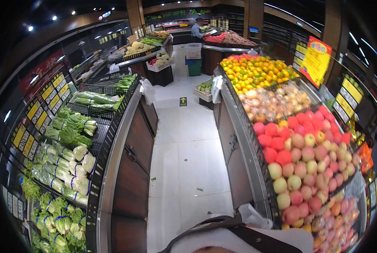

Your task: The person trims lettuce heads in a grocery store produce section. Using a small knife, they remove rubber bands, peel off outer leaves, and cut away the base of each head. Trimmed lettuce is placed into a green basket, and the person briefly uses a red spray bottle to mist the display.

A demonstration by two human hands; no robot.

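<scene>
Both my hands are out of view. At the bottom edge show white clothing [270, 235] and a dark strap [247, 238] on my body. Close on the right lies a sloping display of apples [321, 153], some in red foam nets. Bagged fruit [335, 218] fills the nearest part. Beyond the apples are onions [274, 102] and orange-green citrus fruit [255, 71]. To my left, wrapped Chinese cabbages [65, 170] and lettuces [58, 218] with blue bands lie in rows. Leafy greens [71, 126] and long green gourds [93, 98] sit farther along.
A tiled aisle [190, 158] with a few leaf scraps runs between two wooden counters. A green bin [194, 66] and a crate [202, 90] of green vegetables stand ahead. Plastic bags [148, 91] hang at the counter ends. A person [197, 29] stands by a far produce stand.
</scene>
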